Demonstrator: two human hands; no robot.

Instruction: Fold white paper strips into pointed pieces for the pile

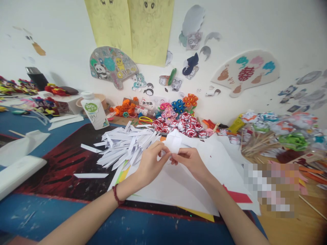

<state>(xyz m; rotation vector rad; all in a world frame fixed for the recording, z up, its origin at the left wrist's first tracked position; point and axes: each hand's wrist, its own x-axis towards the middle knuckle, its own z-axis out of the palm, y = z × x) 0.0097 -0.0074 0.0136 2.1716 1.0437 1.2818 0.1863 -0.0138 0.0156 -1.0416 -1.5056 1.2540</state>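
Between my two hands is a small piece of white paper (174, 143), held up above the stack of white paper sheets (176, 187). My left hand (154, 158) pinches its lower left edge between thumb and fingers. From the other side, my right hand (187, 161) grips the lower right edge, thumb close to the left thumb. The lower part of the piece is hidden by the fingers. Just left of my left hand lies a heap of folded white paper strips (122, 146). One single folded strip (91, 175) lies apart on the dark mat (63, 170).
A white bottle (95, 110) stands behind the heap. Red-and-white paper flowers (187, 124) and other coloured flowers line the wall. Thin wooden sticks (255, 141) and more paper flowers lie at right. A white elongated object (22, 173) rests at left on the blue surface (51, 217).
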